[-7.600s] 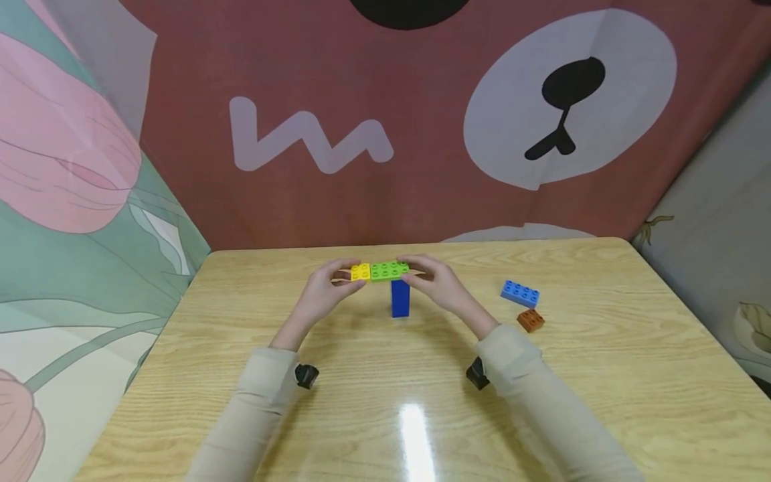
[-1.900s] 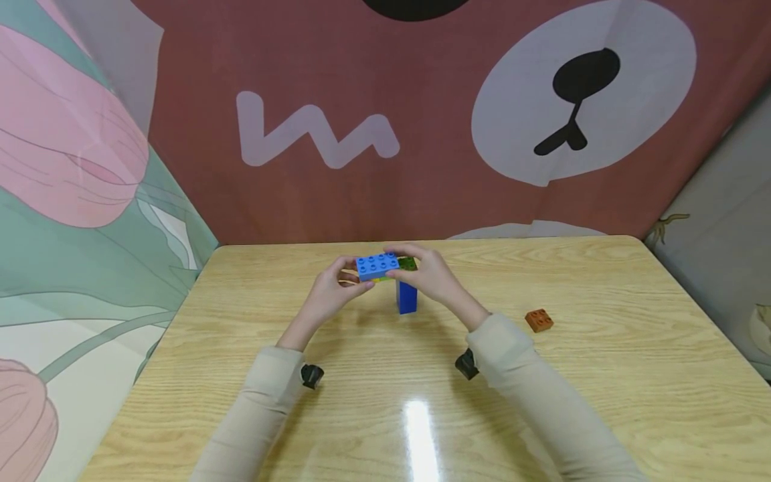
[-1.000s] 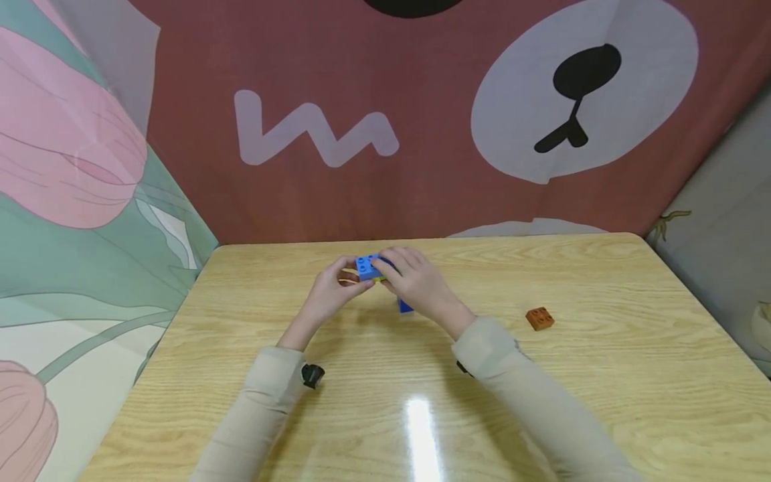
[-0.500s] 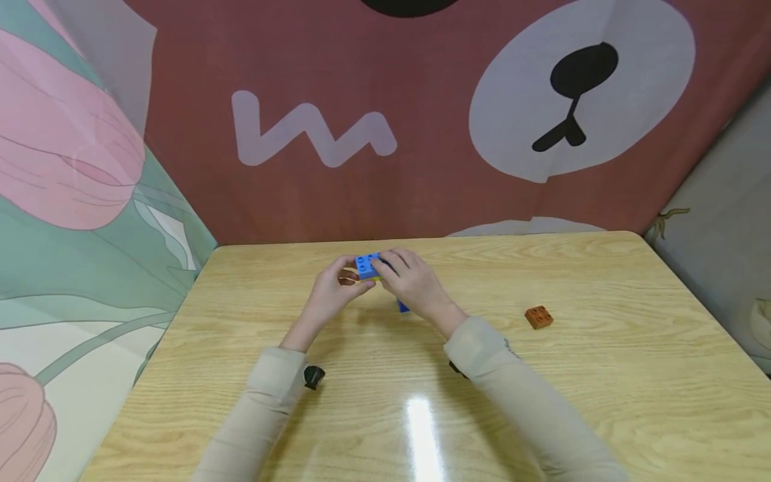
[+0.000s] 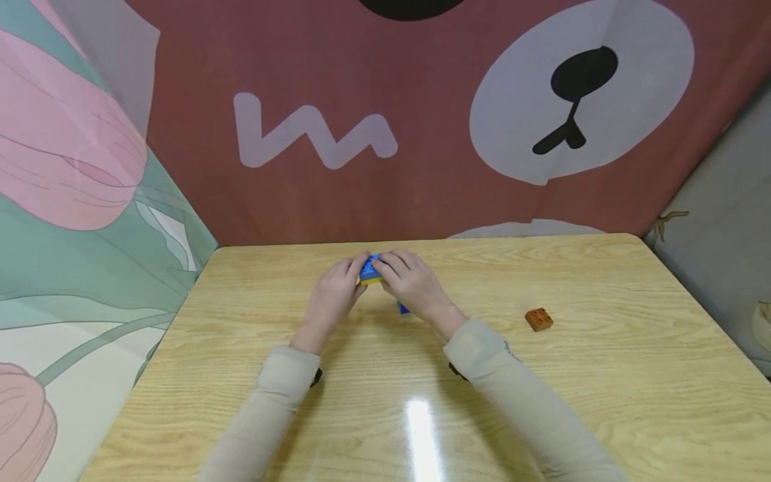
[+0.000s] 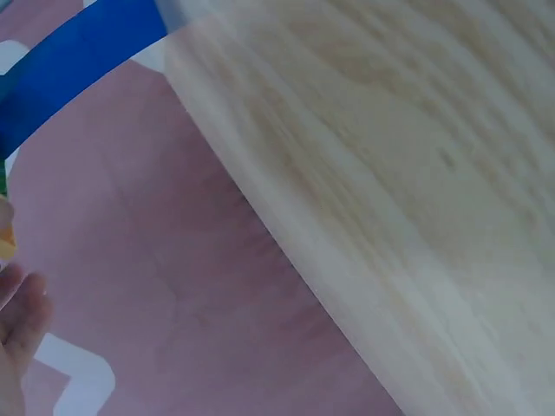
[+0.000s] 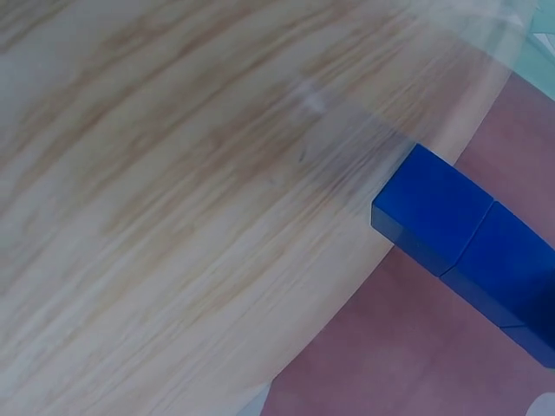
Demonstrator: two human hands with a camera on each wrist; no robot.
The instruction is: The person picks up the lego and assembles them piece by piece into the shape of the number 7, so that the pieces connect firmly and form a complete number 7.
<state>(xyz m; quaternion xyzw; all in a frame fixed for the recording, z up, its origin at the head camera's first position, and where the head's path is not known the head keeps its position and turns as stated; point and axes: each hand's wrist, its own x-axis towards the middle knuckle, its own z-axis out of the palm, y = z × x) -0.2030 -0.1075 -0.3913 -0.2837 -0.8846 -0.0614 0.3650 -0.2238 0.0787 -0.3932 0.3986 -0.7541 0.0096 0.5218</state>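
My left hand (image 5: pixel 334 292) grips the left end of a light blue toy brick (image 5: pixel 369 272) and the yellow brick (image 5: pixel 371 281) beneath it. Over the right part, my right hand (image 5: pixel 417 286) holds the blue brick, fingers across its studs and hiding much of it. Below the right hand, the foot of a dark blue column of bricks (image 5: pixel 403 308) shows on the table; its joined blocks (image 7: pixel 435 210) stand out in the right wrist view. At the left wrist view's edge appear fingertips (image 6: pixel 26 316) and slivers of the yellow and green bricks.
A brown brick (image 5: pixel 539 319) with studs lies to the right on the wooden table (image 5: pixel 602 402). Behind the table's far edge hangs a printed reddish-brown cloth (image 5: pixel 337 207).
The light blue brick has gone from the table's right onto the yellow and green bricks. The right hand moved over its top; most recently the left hand turned and closed further over its left end.
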